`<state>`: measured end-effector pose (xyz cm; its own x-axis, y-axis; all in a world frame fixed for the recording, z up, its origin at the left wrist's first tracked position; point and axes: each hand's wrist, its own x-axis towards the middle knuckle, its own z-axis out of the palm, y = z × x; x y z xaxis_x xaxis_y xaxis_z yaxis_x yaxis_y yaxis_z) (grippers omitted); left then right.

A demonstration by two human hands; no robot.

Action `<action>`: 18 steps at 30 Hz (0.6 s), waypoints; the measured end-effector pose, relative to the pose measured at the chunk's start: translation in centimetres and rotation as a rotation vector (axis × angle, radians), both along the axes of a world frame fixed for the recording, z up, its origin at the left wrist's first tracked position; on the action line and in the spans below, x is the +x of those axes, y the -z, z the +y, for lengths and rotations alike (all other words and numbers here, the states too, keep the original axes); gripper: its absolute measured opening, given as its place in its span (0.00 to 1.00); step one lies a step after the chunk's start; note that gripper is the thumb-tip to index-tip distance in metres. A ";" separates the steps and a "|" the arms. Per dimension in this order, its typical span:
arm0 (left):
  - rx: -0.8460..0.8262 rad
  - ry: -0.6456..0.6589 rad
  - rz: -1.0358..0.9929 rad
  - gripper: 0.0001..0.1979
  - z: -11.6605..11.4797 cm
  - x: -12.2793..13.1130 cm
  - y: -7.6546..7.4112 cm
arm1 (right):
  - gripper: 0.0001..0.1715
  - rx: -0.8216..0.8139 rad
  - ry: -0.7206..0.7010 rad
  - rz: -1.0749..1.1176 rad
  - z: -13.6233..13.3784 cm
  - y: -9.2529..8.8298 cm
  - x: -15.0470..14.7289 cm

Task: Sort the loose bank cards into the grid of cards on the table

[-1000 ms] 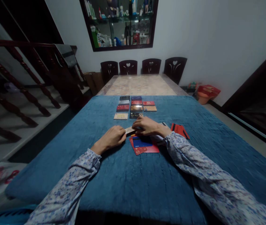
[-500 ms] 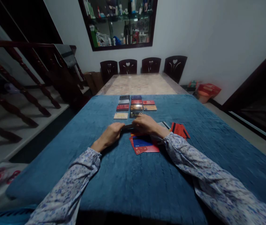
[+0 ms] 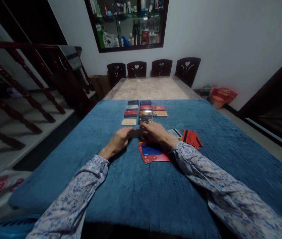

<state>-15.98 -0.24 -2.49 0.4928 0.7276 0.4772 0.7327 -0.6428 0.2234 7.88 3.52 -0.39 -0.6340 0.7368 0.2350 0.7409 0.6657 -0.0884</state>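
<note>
My left hand (image 3: pixel 118 140) and my right hand (image 3: pixel 156 132) both pinch one card (image 3: pixel 136 133), holding it just above the blue cloth (image 3: pixel 141 186). Beyond the card lie rows of cards (image 3: pixel 144 112) set out in a grid, face up. Under my right wrist sits a loose pile of red and blue cards (image 3: pixel 153 152). More red cards (image 3: pixel 191 137) lie to the right of my right hand.
A bare marble tabletop (image 3: pixel 148 89) stretches past the cloth to four dark chairs (image 3: pixel 153 69) by the wall. A wooden stair railing (image 3: pixel 26 79) stands on the left. A red bag (image 3: pixel 222 95) sits on the floor at the right.
Both hands have lifted the card off the pile and carried it a little farther away, toward the grid of cards. The card has turned from lying flat to being held between both hands.
</note>
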 end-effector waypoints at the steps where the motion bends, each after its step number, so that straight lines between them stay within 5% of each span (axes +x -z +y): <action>1: -0.002 -0.001 -0.002 0.18 0.0 0.1 0.0 | 0.20 -0.001 0.005 -0.009 -0.1 -0.1 0.0; 18: -0.028 -0.120 0.008 0.21 -0.6 1.2 0.9 | 0.19 -0.030 0.063 -0.050 -1.1 0.0 -0.6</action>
<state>-14.81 -0.85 -3.34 0.4051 0.7948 0.4519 0.8059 -0.5438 0.2341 7.31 2.43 -0.34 -0.5968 0.7816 0.1816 0.7851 0.6155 -0.0690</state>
